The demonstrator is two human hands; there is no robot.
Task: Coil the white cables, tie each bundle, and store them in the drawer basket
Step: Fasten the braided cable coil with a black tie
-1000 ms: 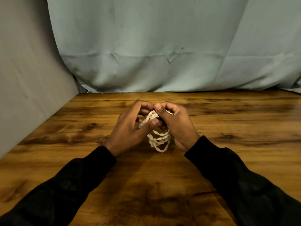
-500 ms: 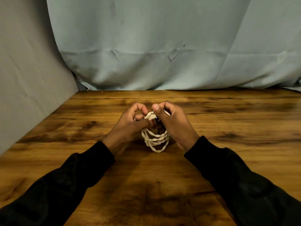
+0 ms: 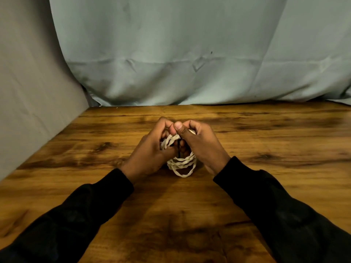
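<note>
From the head view, the white cable (image 3: 181, 164) is a small coil standing above the middle of the table (image 3: 284, 149), held upright between both hands. The left hand (image 3: 152, 150) curls its fingers round the upper left part of the coil. I think it does this to keep the loops pressed together so they do not spring open. The right hand (image 3: 203, 147) closes on the top right part of the coil, with its thumb pressing on the top. A thin dark strip (image 3: 178, 149) runs down across the loops between the hands; it may be the tie, but it is too small to be sure. The lower loops hang free just above the table, nearest to the person. Probably the hands are fastening the bundle. The drawer basket is not in view.
</note>
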